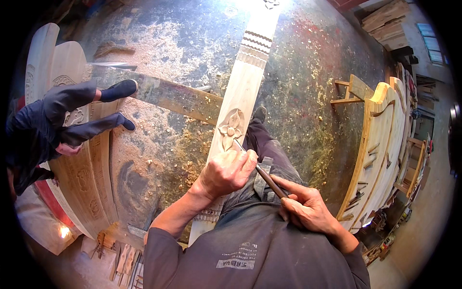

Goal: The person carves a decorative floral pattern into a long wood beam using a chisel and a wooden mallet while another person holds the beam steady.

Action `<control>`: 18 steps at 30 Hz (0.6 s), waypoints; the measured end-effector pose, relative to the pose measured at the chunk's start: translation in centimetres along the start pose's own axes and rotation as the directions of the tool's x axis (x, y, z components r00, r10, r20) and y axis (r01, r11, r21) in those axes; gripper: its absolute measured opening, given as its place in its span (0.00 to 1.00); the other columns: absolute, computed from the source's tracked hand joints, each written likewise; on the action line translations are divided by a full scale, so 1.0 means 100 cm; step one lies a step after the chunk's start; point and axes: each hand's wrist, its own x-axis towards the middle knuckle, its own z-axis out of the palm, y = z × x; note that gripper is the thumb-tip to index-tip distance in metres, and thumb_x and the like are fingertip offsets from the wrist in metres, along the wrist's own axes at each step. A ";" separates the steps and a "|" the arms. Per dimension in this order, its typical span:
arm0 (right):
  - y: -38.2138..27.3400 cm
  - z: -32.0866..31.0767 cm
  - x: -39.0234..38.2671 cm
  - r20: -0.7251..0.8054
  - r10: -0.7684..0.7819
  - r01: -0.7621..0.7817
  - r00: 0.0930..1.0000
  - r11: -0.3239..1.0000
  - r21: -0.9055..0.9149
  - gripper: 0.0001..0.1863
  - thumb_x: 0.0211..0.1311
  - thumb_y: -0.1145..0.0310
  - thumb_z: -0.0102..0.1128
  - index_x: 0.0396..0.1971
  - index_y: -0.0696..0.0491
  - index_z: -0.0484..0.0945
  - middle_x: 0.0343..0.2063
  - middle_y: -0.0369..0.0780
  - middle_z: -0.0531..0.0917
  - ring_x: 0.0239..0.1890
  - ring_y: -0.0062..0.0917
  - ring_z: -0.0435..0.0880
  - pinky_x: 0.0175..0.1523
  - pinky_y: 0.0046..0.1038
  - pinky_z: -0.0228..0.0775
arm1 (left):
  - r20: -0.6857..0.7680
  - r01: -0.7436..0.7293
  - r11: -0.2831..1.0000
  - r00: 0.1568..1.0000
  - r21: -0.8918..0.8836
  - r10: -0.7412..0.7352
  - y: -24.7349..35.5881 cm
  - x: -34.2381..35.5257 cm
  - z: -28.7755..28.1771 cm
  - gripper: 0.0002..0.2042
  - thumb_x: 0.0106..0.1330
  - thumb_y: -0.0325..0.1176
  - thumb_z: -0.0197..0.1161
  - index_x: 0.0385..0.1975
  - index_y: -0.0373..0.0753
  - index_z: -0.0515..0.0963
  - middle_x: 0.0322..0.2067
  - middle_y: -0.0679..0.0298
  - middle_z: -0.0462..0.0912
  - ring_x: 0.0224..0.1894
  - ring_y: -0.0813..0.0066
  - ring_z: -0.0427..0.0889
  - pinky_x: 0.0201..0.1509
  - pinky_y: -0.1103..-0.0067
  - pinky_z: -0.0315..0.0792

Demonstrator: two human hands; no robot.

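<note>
A long pale board (243, 86) lies lengthwise beneath my hands, with carved wavy bands near its far part and a carved four-petal flower (231, 130). A carving chisel (272, 183) has its metal tip at the flower's lower petals. My left hand (224, 173) is closed on the chisel's blade end, low over the board. My right hand (303, 204) grips the dark handle, in front of my shirt.
A co-worker (57, 120) is beside carved curved panels (94, 183) at left. A crossplank (163, 96) runs under the board over the shaving-strewn floor (313, 58). Curved panels with tools (375, 149) stand at right. More tools (125, 260) lie at lower left.
</note>
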 end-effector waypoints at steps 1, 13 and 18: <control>0.001 0.000 0.001 0.002 -0.013 0.013 1.000 1.000 0.001 0.31 0.84 0.69 0.57 0.83 0.45 0.66 0.24 0.26 0.80 0.24 0.07 0.66 0.29 0.16 0.59 | -0.012 0.012 1.000 1.000 0.004 -0.012 0.000 0.002 -0.001 0.13 0.63 0.25 0.69 0.46 0.28 0.84 0.32 0.61 0.83 0.28 0.72 0.82 0.28 0.75 0.77; -0.008 0.002 -0.003 -0.001 -0.005 0.005 1.000 1.000 -0.028 0.31 0.85 0.68 0.56 0.83 0.46 0.66 0.24 0.27 0.80 0.24 0.08 0.67 0.29 0.17 0.60 | -0.038 0.002 1.000 0.999 0.001 -0.002 0.000 0.003 0.001 0.11 0.65 0.26 0.70 0.45 0.29 0.84 0.31 0.63 0.83 0.27 0.73 0.82 0.28 0.75 0.77; -0.008 0.004 0.001 0.001 -0.003 0.003 1.000 1.000 0.010 0.31 0.85 0.67 0.55 0.83 0.46 0.65 0.23 0.27 0.79 0.23 0.08 0.66 0.29 0.17 0.60 | -0.024 0.002 1.000 1.000 0.015 -0.002 -0.002 0.002 0.001 0.11 0.66 0.26 0.70 0.45 0.30 0.85 0.32 0.63 0.83 0.27 0.74 0.82 0.28 0.76 0.76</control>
